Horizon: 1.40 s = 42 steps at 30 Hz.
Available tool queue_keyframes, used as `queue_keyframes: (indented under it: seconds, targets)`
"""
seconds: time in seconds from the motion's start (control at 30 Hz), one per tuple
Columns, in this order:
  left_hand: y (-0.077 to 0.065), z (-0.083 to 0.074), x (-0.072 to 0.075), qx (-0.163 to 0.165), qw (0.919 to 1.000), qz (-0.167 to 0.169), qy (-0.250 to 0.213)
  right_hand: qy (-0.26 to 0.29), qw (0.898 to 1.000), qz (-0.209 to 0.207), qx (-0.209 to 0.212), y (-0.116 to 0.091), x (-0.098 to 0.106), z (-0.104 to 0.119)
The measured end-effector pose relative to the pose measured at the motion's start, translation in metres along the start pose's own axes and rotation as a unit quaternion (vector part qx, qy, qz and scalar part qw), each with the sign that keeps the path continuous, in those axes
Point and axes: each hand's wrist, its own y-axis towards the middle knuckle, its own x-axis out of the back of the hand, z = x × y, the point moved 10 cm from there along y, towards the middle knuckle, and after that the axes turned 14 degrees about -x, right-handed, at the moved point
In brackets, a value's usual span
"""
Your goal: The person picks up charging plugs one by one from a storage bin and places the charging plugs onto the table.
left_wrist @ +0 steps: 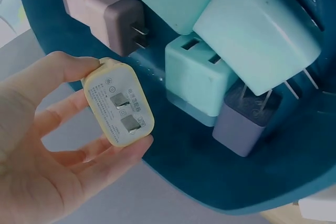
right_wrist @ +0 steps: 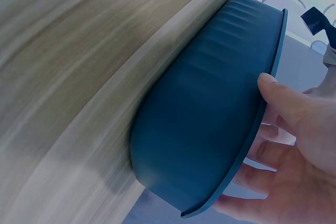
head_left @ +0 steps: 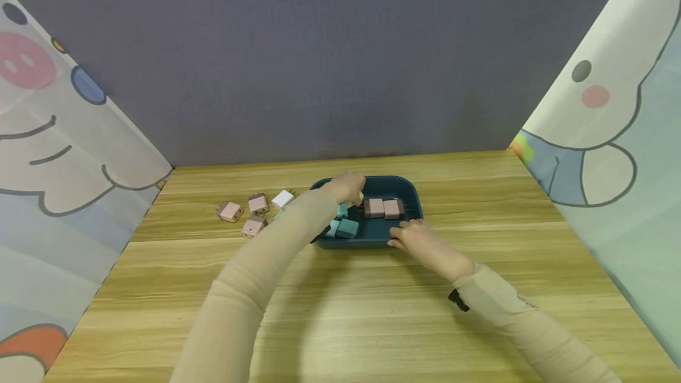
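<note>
Over the left part of a dark blue plastic bin [head_left: 375, 230], my left hand [head_left: 348, 187] holds a pale yellow wall charger [left_wrist: 119, 106] between thumb and fingers. Its printed face with two flat prongs shows in the left wrist view. My right hand [head_left: 420, 240] grips the bin's front right rim, its thumb [right_wrist: 270, 80] at the outer edge and its fingers partly hidden behind the rim. Inside the bin lie teal chargers [left_wrist: 257, 27], a dark purple charger [left_wrist: 241, 124], and two pink chargers [head_left: 384, 208] end to end.
Left of the bin on the wooden table [head_left: 367, 312] lie several loose chargers: pink ones [head_left: 231, 211] and a white one [head_left: 283, 198]. My left sleeve [head_left: 255, 270] covers part of this group. A grey panel [head_left: 340, 64] stands behind the table, with cartoon-printed sheets [head_left: 601, 135] at both sides.
</note>
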Motion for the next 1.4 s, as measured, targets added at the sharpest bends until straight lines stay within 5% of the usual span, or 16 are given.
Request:
queue_keyframes:
  seconds: [0.53, 1.4]
  targets:
    - [-0.016, -0.007, 0.011, -0.013, 0.9991, -0.006, -0.039, 0.002, 1.0, 0.014, -0.003, 0.0, -0.001, 0.0]
    - [-0.04, -0.009, 0.015, -0.055, 0.9972, -0.043, -0.027, 0.003, 1.0, 0.018, -0.007, 0.001, -0.002, 0.0]
